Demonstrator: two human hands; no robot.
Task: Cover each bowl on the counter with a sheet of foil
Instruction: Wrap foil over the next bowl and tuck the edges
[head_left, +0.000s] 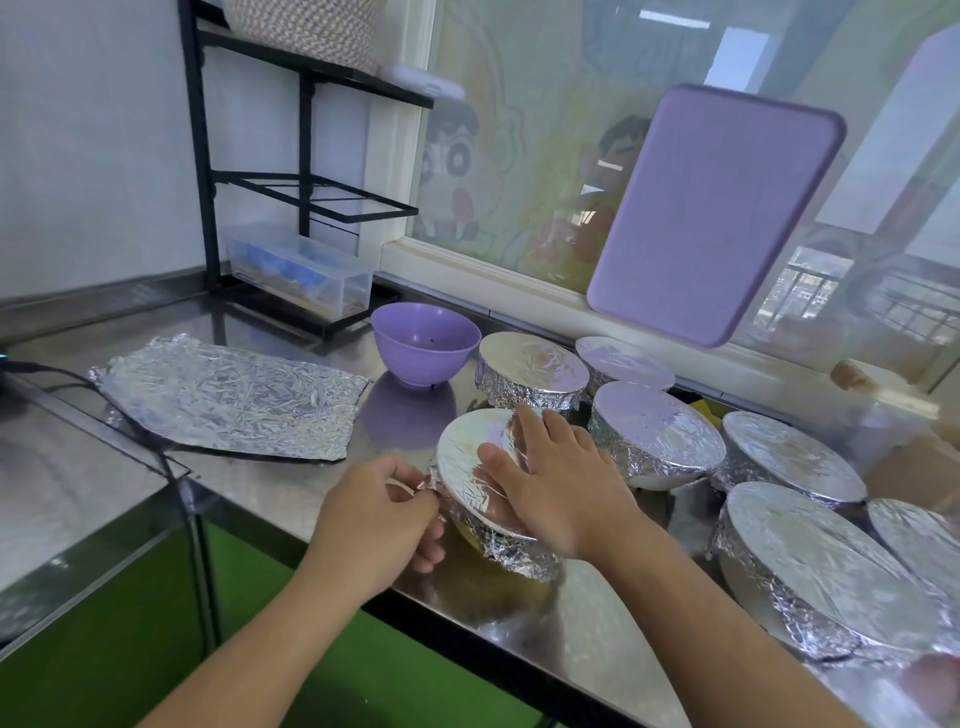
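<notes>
A foil-covered bowl (470, 457) sits near the counter's front edge. My right hand (550, 483) lies flat on its foil top, fingers spread. My left hand (382, 512) pinches the foil's edge at the bowl's left rim. A purple bowl (425, 349) stands uncovered behind it. A crinkled loose foil sheet (228, 397) lies flat to the left. Several other bowls wrapped in foil stand to the right, among them one (530, 369) at the back and one (810, 561) at the front right.
The steel counter (291, 483) ends in a front edge just below my hands. A black rack (306, 197) with a clear plastic box (301, 275) stands at the back left. A purple cutting board (717, 213) leans on the window. A black cable (130, 415) runs at left.
</notes>
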